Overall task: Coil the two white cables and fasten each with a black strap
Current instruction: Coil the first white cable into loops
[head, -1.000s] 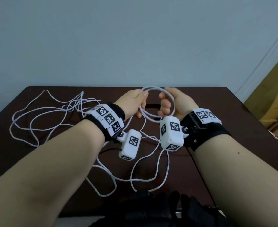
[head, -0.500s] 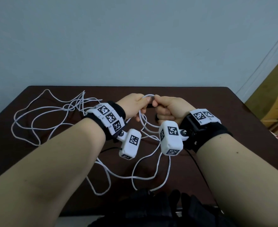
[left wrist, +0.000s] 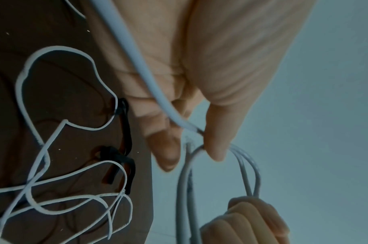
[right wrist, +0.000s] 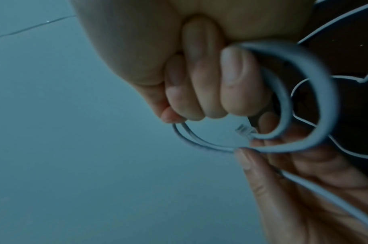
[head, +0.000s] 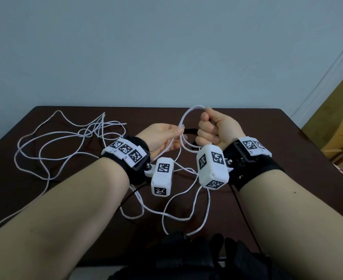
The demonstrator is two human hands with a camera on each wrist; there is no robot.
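Note:
A small coil of white cable point(head: 183, 122) is held above the dark table point(head: 288, 158) between both hands. My right hand point(head: 215, 130) is a fist gripping the coil's right side; the loops point(right wrist: 316, 92) pass around its fingers. My left hand point(head: 164, 136) pinches the coil's left side between thumb and fingers point(left wrist: 216, 145), and a clear plug point(right wrist: 244, 131) shows by the pinch. The cable's slack point(head: 178, 215) trails down toward me. A second white cable point(head: 65, 142) lies tangled at the left. Two black straps point(left wrist: 124, 132) lie on the table under the hands.
Thin black wires point(head: 245, 215) run from the wrist cameras toward a dark bundle point(head: 186, 257) at the near table edge. A grey wall stands behind the table. A wooden piece of furniture point(head: 340, 126) is at the right.
The hands, close together half a second ago, have parted. The right fist has risen and turned, and a coil loop stands open between them again.

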